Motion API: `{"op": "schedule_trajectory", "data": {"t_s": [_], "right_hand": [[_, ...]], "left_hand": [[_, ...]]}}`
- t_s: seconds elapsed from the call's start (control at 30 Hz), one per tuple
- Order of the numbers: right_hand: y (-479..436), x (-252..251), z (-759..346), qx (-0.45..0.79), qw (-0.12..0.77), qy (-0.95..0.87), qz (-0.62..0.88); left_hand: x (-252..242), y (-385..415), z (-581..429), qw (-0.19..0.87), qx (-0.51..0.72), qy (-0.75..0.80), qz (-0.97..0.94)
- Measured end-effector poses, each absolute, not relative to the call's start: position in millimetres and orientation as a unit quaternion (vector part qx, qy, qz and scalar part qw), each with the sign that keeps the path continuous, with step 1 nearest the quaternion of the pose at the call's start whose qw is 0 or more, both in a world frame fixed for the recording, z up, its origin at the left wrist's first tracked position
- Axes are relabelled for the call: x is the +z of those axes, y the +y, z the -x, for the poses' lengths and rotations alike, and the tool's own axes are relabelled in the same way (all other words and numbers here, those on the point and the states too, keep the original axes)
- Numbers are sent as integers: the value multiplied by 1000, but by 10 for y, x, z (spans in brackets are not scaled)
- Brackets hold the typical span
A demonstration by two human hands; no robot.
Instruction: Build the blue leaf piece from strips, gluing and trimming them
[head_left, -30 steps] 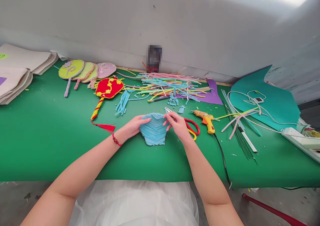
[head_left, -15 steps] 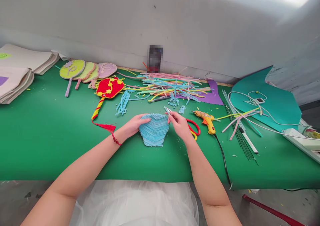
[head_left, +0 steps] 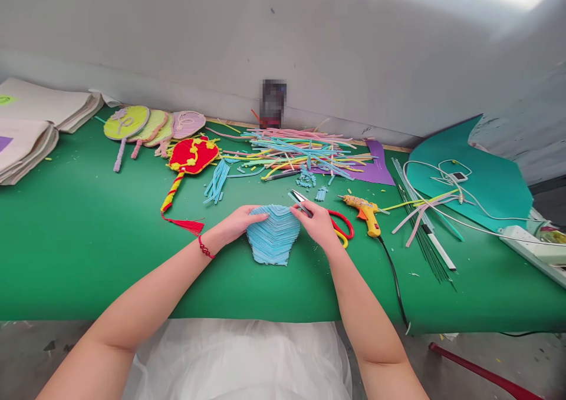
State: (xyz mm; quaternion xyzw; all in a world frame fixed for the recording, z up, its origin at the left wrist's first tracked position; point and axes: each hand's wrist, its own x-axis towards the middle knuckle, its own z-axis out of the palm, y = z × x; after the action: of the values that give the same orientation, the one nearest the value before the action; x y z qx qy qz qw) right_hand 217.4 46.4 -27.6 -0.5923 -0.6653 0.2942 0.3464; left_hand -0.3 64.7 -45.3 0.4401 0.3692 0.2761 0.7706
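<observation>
A light blue fan-shaped piece [head_left: 274,238] built of layered fuzzy strips lies flat on the green table [head_left: 88,235] in front of me. My left hand [head_left: 239,222] grips its upper left edge, fingers curled over the rim. My right hand [head_left: 317,223] is at its upper right edge, closed around scissors [head_left: 300,201] with red and yellow handles. The metal blades stick out past my fingers, just above the piece's top corner.
A yellow glue gun [head_left: 365,210] lies right of my right hand, its black cord running to the table's front edge. Behind lie a pile of coloured fuzzy strips [head_left: 300,152], a red fan [head_left: 193,155], pastel fans [head_left: 126,122], a teal sheet [head_left: 477,176], a power strip [head_left: 530,250] and cloth bags [head_left: 30,123].
My right hand left the blue piece's edge and took hold of the scissors, bringing the blades to the top right corner. The left hand stayed in place.
</observation>
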Motion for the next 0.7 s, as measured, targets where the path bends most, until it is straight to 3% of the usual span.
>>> {"op": "schedule_trajectory", "data": {"t_s": [0.27, 0.47, 0.7], "right_hand": [[488, -304, -2207, 247, 411, -654, 585], [389, -302, -2031, 346, 477, -598, 543], [287, -360, -1840, 304, 424, -683, 511]], "left_hand": [[-472, 637, -5, 762, 290, 386, -433], [-452, 634, -29, 757, 326, 389, -412], [-434, 636, -37, 756, 348, 397, -386]]}}
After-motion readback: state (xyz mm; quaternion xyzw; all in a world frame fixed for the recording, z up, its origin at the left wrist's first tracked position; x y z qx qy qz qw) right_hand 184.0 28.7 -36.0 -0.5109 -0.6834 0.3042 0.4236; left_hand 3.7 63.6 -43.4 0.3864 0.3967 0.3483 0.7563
